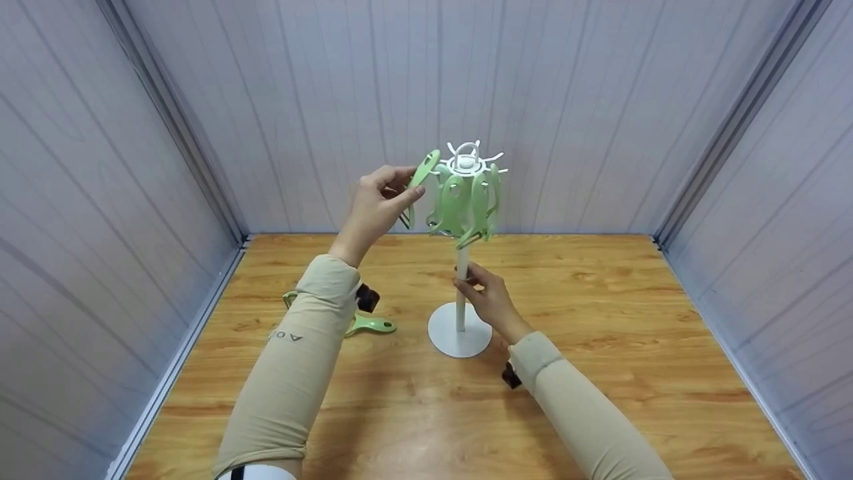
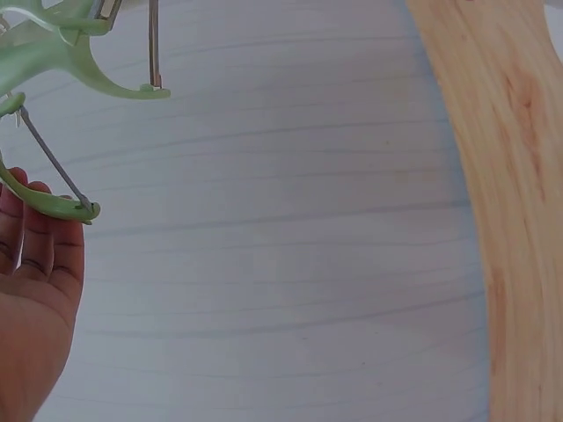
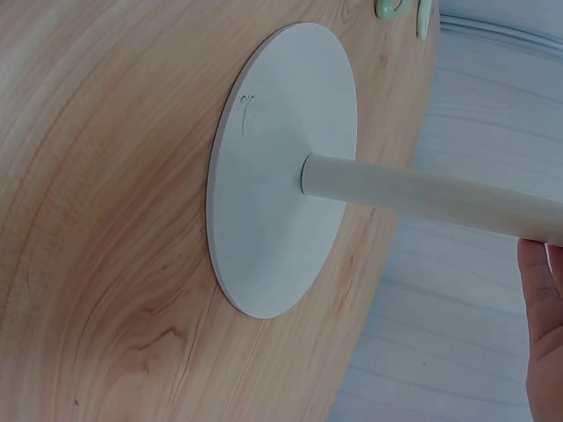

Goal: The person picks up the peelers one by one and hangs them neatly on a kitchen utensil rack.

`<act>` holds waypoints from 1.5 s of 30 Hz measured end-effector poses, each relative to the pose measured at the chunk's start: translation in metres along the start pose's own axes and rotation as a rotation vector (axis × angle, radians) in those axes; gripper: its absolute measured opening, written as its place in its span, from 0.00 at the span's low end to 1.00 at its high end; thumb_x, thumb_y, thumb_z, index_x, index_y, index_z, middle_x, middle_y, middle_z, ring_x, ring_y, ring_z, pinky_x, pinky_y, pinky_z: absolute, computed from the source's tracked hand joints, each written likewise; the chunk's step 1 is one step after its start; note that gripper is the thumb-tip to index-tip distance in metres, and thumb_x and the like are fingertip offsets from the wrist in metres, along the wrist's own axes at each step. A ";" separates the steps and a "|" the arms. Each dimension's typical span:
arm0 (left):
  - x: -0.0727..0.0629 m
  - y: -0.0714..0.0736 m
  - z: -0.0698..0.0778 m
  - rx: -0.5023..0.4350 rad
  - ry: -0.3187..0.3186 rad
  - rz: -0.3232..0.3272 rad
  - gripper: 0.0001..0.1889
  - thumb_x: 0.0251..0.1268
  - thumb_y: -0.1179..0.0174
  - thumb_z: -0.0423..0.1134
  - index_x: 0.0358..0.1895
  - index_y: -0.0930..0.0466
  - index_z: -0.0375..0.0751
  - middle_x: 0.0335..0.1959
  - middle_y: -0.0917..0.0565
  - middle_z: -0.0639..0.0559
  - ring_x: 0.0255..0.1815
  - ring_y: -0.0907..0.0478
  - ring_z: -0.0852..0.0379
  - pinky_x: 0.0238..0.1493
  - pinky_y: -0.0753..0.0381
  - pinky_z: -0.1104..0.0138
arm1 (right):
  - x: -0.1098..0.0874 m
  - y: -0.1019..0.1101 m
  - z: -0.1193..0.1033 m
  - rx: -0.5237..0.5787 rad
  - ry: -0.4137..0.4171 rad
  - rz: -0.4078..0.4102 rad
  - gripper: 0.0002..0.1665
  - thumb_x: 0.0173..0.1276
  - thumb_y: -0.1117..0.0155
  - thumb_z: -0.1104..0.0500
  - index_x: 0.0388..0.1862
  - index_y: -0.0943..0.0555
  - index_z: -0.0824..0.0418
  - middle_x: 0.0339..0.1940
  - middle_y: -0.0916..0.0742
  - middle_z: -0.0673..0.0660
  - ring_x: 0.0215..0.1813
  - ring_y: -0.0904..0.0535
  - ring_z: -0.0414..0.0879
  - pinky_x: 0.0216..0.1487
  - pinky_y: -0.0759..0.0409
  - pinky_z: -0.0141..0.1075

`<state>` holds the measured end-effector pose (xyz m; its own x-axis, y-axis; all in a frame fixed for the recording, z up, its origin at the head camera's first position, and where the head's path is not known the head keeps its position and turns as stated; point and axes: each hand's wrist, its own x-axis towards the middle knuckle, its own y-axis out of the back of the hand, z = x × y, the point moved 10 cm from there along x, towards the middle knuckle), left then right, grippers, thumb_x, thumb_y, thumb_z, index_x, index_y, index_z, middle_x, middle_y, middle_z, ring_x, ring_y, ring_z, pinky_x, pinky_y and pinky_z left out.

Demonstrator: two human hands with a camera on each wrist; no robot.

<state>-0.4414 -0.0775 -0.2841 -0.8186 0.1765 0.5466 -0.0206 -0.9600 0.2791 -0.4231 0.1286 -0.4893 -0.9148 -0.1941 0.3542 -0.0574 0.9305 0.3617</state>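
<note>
A white rotating-style rack with hooks (image 1: 496,157) around its top stands upright, its pole (image 3: 396,187) rising from a round base (image 3: 264,237). Several green Y-shaped peelers (image 1: 454,200) hang from its hooks. My left hand (image 1: 373,203) pinches another green peeler (image 1: 424,169) between thumb and fingers, its handle end beside a hook on the left. In the left wrist view, that peeler's blade end (image 2: 57,207) points away from the fingers; whether its hole is over the hook I cannot tell. Lower down, my right hand (image 1: 494,300) grips the pole between thumb and fingers.
On the wooden table (image 1: 600,320), left of the base, lies a green peeler (image 1: 376,325), partly behind the left sleeve. Part of another green piece (image 1: 288,298) shows beyond that sleeve. Pale panel walls (image 1: 320,100) enclose the table at the back and sides.
</note>
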 end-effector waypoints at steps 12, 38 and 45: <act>-0.013 -0.015 0.001 -0.065 -0.019 0.009 0.16 0.72 0.29 0.32 0.60 0.12 0.31 0.43 0.11 0.45 0.41 0.17 0.62 0.46 0.15 0.72 | -0.001 0.001 0.001 -0.028 -0.015 -0.006 0.16 0.83 0.35 0.57 0.62 0.16 0.64 0.49 0.10 0.62 0.51 0.12 0.54 0.53 0.08 0.51; -0.041 -0.052 0.026 -0.062 -0.165 0.115 0.17 0.64 0.22 0.31 0.51 0.17 0.29 0.38 0.13 0.39 0.38 0.20 0.57 0.44 0.16 0.63 | -0.001 0.007 -0.003 -0.032 0.035 0.006 0.15 0.84 0.36 0.60 0.62 0.16 0.66 0.50 0.10 0.64 0.51 0.12 0.56 0.52 0.07 0.52; -0.042 -0.050 0.025 -0.059 -0.163 0.106 0.19 0.63 0.21 0.31 0.53 0.16 0.29 0.39 0.13 0.39 0.39 0.19 0.57 0.45 0.17 0.67 | 0.000 0.006 -0.001 -0.022 0.006 0.010 0.14 0.84 0.35 0.60 0.61 0.16 0.65 0.50 0.10 0.64 0.52 0.12 0.59 0.54 0.09 0.56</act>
<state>-0.3920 -0.0319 -0.3012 -0.7143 0.1019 0.6924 0.0234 -0.9853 0.1691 -0.4230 0.1344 -0.4866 -0.9127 -0.1873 0.3631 -0.0396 0.9251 0.3775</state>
